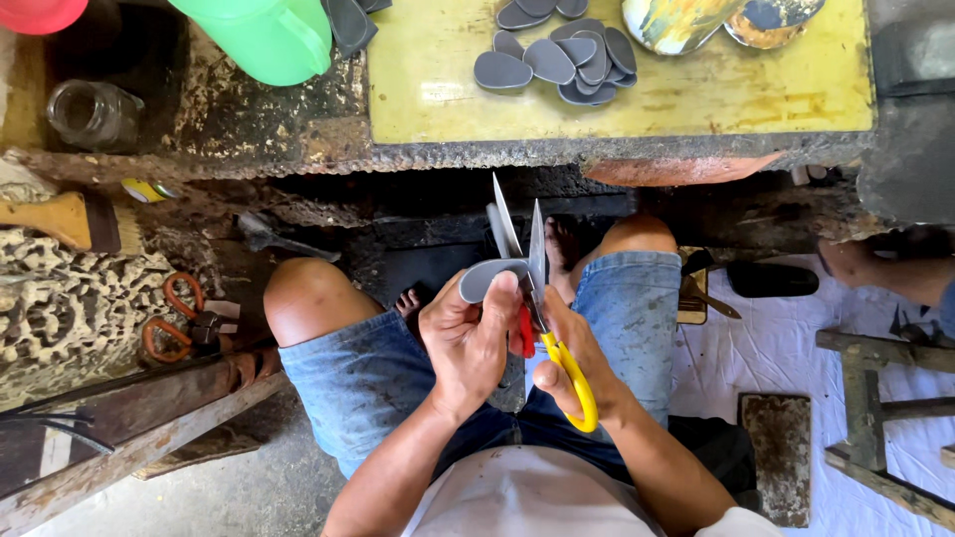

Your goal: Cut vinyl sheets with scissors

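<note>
Head view, left to right: orange-handled pliers (171, 316) lie on the cluttered floor beside the person's knee. Left hand (468, 343) pinches a grey oval sole piece (487, 278) between thumb and fingers, raised over the lap so its edge meets the blades. Right hand (572, 363) is clenched through the yellow-and-red handles of scissors (532, 288), blades parted around that edge. Above, similar grey pieces (562, 55) are heaped on the yellow desk (696, 99), within reach.
</note>
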